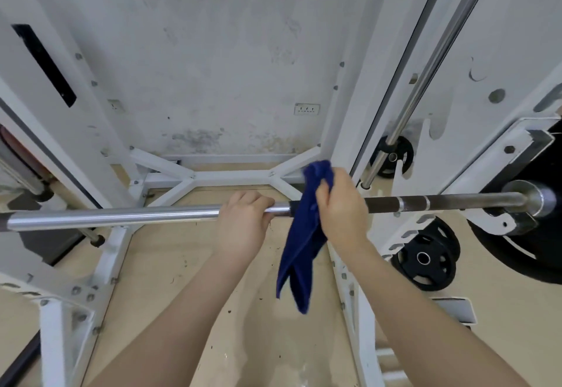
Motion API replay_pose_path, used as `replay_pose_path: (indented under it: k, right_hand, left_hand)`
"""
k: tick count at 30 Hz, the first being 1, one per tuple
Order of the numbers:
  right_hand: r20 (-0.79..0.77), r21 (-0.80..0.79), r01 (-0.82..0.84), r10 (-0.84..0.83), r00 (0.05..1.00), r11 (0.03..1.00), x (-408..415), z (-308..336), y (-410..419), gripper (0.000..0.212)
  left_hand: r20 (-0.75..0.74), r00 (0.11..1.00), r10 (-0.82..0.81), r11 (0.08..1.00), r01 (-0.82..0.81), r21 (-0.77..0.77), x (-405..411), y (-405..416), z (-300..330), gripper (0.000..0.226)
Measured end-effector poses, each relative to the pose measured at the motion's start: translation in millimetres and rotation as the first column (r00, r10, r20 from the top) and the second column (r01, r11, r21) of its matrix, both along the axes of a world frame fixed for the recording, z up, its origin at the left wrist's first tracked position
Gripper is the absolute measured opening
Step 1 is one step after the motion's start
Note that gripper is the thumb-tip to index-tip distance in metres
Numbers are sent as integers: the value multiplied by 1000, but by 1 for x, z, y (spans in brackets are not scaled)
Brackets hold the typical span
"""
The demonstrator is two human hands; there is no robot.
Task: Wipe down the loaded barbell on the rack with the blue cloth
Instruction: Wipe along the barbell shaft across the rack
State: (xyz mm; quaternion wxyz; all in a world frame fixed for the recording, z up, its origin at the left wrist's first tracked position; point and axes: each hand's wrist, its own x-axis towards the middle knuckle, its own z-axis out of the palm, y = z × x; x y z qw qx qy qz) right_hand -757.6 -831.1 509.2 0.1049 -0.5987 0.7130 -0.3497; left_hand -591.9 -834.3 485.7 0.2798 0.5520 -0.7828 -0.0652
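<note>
Hiding barbell (121, 215) section: blue cloth (301, 243), right hand (342, 210) grip.

barbell (121, 215) left end — cut off | right plate (517, 250) — cropped by edge, partly behind rack (474, 143)

Bright, even light; wide-angle bowing at the edges.
</note>
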Motion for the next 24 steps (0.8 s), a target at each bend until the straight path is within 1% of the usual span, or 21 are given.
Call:
replay_pose_path:
  k: [1,2,3,4,5,6,8,9,12,14,16,18,20,22,23,24]
  right_hand:
    - [112,18,20,-22,993,1000,-3,5,-5,25]
    - [130,37,19,-23,991,999,-1,10,-9,37]
    - [13,33,-1,1,1000,999,2,10,-11,51]
    - [-173,10,-34,35,984,999,7,6,-11,60]
    - [-351,-25,-76,62,934,997,12,-1,-7,61]
    - [-464,-15,-124,102,880,992,17,-9,-1,61]
    - [-552,57,-188,188,812,980,21,-29,11,62]
    - [-559,43,-194,185,809,980,23,-38,13,58]
    - [-546,-100,-112,40,837,989,34,-46,-3,40]
    - [-554,-138,-93,1,833,986,36,-41,-15,37]
    - [-609,-164,-159,27,792,973,24,-43,-22,33]
    - [-619,-184,-212,54,783,960,6,-45,-20,30]
    - [-559,-240,-185,20,829,953,-13,-45,-20,29]
    - [-502,-277,-118,-39,864,954,-22,-43,-18,29]
    - [-496,-267,-90,-57,866,959,-19,-42,-17,27]
    - [-535,-243,-82,-63,842,967,-12,-41,-18,22]
  left_hand:
    - [-1,1000,3,1000,-3,-2,0,0,-1,21]
    - [-2,1000,6,1000,-6,-3,0,-1,-1,22]
    - [-5,1000,10,1000,-10,-5,0,0,0,22]
    - [-6,1000,14,1000,-14,-4,-1,0,0,22]
    - [-3,1000,17,1000,-17,-3,-1,1,1,22]
    - [2,1000,16,1000,-16,-2,-1,1,1,22]
    - [1,1000,11,1000,-11,-12,0,1,0,21]
    - [-4,1000,10,1000,-10,-15,0,1,0,21]
    - [-6,1000,11,1000,-12,-23,0,0,0,20]
    - [3,1000,0,1000,0,-30,1,1,-1,18]
    - [4,1000,-9,1000,9,-24,2,2,-1,18]
    - [-8,1000,-2,1000,2,-16,2,1,-2,19]
    - [-17,1000,14,1000,-14,-12,1,2,-2,19]
    - [-36,999,23,1000,-23,1,-1,3,-3,18]
    - [-38,999,26,1000,-26,0,-1,4,-3,18]
    - [-31,999,29,1000,-29,-8,-1,5,-5,18]
